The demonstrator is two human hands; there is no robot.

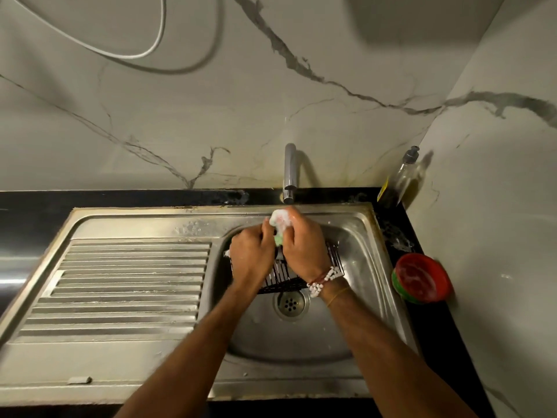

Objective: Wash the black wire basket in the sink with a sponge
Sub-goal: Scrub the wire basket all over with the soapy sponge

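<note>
The black wire basket (278,279) lies in the steel sink bowl (358,260), just behind the drain, mostly hidden under my hands. My right hand (304,245) is closed on a foamy green sponge (279,226) held above the basket's far side, below the tap. My left hand (251,259) rests on the basket's left part, fingers curled toward the sponge; whether it grips the wire or the sponge is hidden. A beaded bracelet sits on my right wrist.
The tap spout (290,173) stands at the back over the bowl. A ribbed steel drainboard (126,285) lies to the left. On the black counter at right are a soap dispenser bottle (402,179) and a red-and-green soap dish (422,277). Marble walls close the back and right.
</note>
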